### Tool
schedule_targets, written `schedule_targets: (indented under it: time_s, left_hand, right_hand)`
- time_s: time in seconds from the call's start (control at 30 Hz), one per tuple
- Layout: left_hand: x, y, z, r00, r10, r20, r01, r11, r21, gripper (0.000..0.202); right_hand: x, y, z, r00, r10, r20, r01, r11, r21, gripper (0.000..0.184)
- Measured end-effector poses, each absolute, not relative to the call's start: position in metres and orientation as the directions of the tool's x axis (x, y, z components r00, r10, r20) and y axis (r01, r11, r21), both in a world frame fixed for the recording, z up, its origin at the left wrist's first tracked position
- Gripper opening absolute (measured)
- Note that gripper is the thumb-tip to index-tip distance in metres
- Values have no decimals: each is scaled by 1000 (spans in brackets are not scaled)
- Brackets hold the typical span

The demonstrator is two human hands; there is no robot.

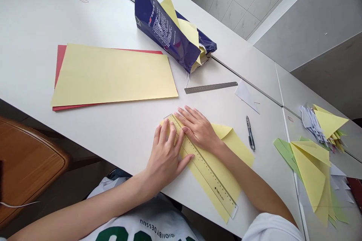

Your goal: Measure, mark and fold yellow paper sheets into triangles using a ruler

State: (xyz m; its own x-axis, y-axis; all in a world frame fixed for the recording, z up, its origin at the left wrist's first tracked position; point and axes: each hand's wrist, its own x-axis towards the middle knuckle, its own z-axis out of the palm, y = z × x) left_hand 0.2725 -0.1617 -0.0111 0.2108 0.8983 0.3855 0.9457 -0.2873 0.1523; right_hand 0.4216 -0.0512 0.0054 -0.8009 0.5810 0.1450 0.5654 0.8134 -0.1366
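While the left hand (165, 154) and right hand (198, 128) press spread on a clear ruler (209, 173) over yellow paper (233, 147), neither pinches.

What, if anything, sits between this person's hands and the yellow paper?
A translucent plastic ruler lies on the yellow paper, running between the left hand and the right hand. Nothing else visible stands in the way.
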Motion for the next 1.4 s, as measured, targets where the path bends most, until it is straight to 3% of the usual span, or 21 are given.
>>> schedule_targets:
  time_s: [0.53,0.73,0.87,1.17,1.4]
  left_hand:
    - [271,-159,-7,232,895,382,941,-306,145,69]
    - [268,-154,-8,261,858,443,935,-339,107,66]
    - [268,-150,-9,274,847,456,930,-353,98,66]
    - [269,-150,-6,265,877,401,930,-342,133,71]
    - [270,-151,-4,271,880,391,930,-344,128,71]
  right_hand:
    - [424,-47,5,-809,567,157,551,824,-135,49]
    - [418,-52,14,-794,597,113,598,801,-29,52]
    - [416,-61,16,-738,664,118,671,741,23,56]
    - [448,-87,12,-541,834,102,839,543,11,62]
    - [489,-95,5,-357,915,187,932,361,12,62]
